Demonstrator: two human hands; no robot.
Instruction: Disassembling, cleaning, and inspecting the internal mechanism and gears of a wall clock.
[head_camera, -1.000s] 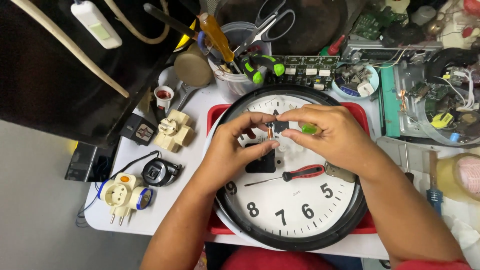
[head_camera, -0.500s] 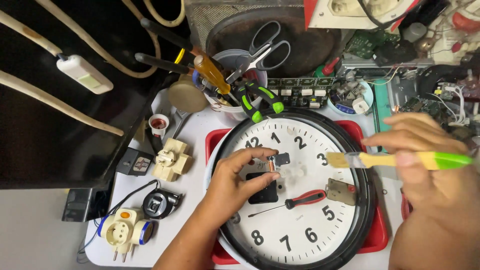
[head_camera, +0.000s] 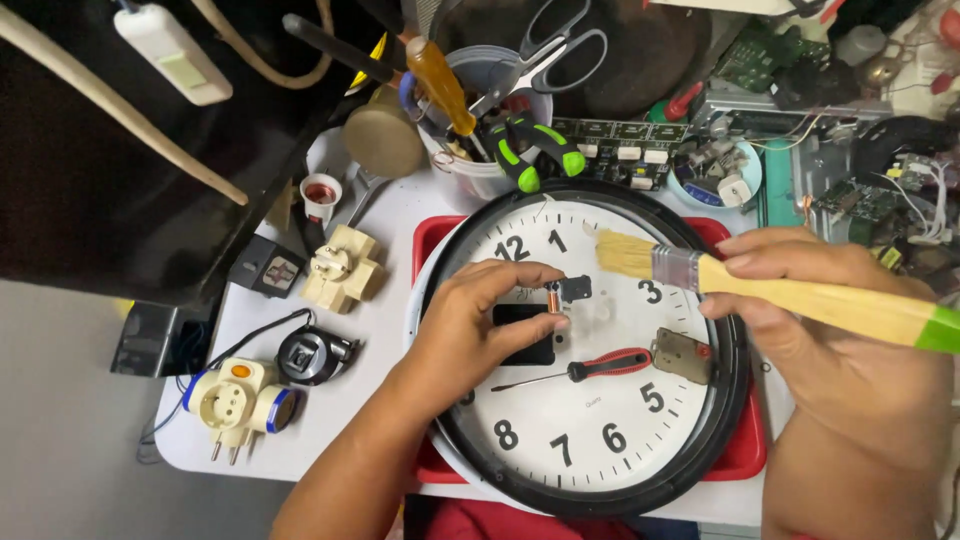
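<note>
A round wall clock (head_camera: 600, 440) with a black rim and white face lies flat on a red tray (head_camera: 437, 232). My left hand (head_camera: 480, 325) rests over its centre and pinches a small copper coil part (head_camera: 553, 297) attached to a black piece (head_camera: 577, 289), above the black clock movement (head_camera: 525, 325). My right hand (head_camera: 820, 330) grips a wooden paintbrush (head_camera: 790, 295) with a green handle end; its bristles (head_camera: 625, 253) hover over the face near the upper right. A red-handled screwdriver (head_camera: 600, 366) and a small metal plate (head_camera: 683, 355) lie on the face.
A tub (head_camera: 480, 170) with scissors, pliers and screwdrivers stands behind the clock. Cream plug adapters (head_camera: 340, 268) (head_camera: 235, 395) and a black round part (head_camera: 308, 352) lie on the white table at left. Circuit boards and wires crowd the back right. A black panel with cables fills the left.
My right hand left the small part, picked up the paintbrush and brought its bristles in over the clock face. My left hand still holds the coil part.
</note>
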